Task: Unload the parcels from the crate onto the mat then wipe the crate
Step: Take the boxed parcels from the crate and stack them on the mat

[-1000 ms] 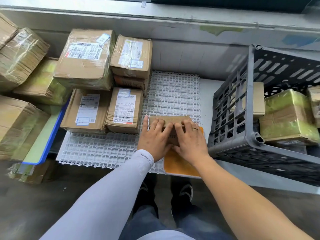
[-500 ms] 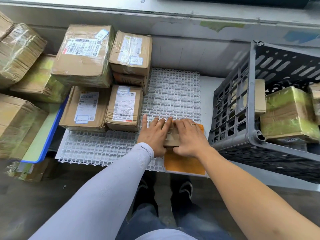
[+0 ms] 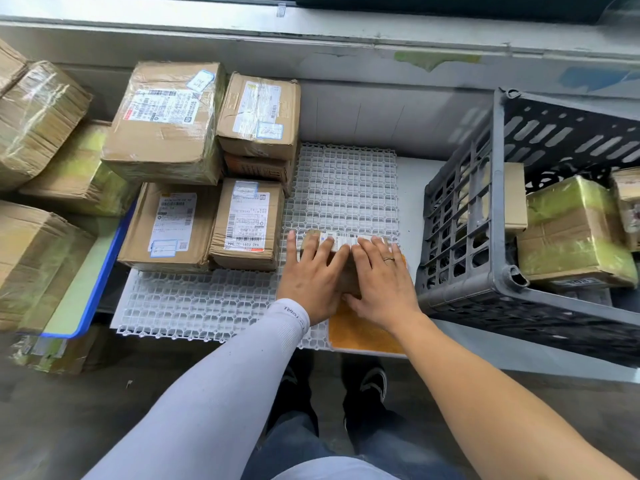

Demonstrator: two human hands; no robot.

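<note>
Pressing a small parcel (image 3: pixel 341 252) onto the white mat (image 3: pixel 343 188), both hands lie flat on top, fingers straight. Left hand (image 3: pixel 311 271) covers the parcel's end nearer the stacked parcels (image 3: pixel 247 223); right hand (image 3: pixel 382 275) covers the end nearer the crate (image 3: pixel 464 216). Parcel's long axis runs from stack toward crate, label edge on the far side from the person. Parcel partly overlaps an orange cloth (image 3: pixel 363 332), likely for wiping later. Next pick lies crate-side, so the right hand is nearer. Crate still holds parcels (image 3: pixel 571 233); its far end is cut off, count unclear. Parcel underside hidden.
</note>
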